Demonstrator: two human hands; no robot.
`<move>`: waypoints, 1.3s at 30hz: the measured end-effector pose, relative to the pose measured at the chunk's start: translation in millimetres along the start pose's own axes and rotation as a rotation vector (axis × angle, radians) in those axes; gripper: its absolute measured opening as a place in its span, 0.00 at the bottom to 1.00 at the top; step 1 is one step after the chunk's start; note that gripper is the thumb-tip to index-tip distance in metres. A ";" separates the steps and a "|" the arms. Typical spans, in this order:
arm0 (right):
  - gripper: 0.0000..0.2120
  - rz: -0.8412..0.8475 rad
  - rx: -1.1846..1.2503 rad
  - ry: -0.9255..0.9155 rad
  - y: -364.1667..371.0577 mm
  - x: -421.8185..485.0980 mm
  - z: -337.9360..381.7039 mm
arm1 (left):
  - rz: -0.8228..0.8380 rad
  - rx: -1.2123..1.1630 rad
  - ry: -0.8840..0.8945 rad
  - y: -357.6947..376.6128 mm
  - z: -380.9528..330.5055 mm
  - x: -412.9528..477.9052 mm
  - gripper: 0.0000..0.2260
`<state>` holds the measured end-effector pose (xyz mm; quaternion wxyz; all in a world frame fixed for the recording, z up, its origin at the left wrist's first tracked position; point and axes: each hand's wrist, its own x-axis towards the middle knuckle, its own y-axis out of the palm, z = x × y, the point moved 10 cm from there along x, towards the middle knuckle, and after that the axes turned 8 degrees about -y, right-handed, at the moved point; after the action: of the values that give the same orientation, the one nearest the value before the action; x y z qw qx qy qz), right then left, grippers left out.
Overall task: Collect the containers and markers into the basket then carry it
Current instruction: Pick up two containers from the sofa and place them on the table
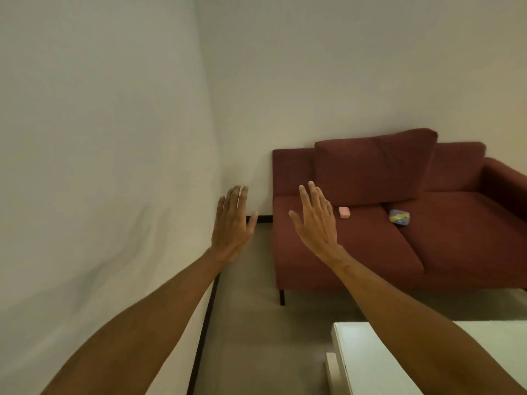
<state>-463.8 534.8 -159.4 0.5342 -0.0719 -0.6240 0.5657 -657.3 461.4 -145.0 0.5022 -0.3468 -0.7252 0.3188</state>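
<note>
Bare walls (342, 67) meet at a corner; maroon sofa (399, 243) stands against the far one, white table (370, 363) edge nearest. Both arms are raised in front, left hand (232, 223) and right hand (315, 220) flat, fingers extended, holding nothing; likely a start pose. On the seat: blue-yellow container (399, 217), pink container (344, 212), apart. No basket or markers in view.

A home living room: a dark red fabric sofa (399, 223) with loose back cushions stands against plain white walls (99, 138), near a white table (385, 360).
</note>
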 end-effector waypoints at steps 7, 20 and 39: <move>0.33 -0.011 -0.095 0.202 44.8 63.5 -66.7 | 0.112 -0.089 0.141 92.5 -4.0 112.1 0.30; 0.32 -0.032 -0.174 0.524 117.5 116.6 -305.2 | 0.326 -0.197 0.339 325.5 -119.0 257.7 0.31; 0.34 0.159 -0.128 0.865 205.7 139.7 -653.7 | 0.688 -0.306 0.248 651.3 -277.9 405.6 0.30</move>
<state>-139.1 1115.0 -376.5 0.6956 -0.3826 -0.3693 0.4831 -377.8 1189.2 -386.0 0.3923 -0.6763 -0.5396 0.3123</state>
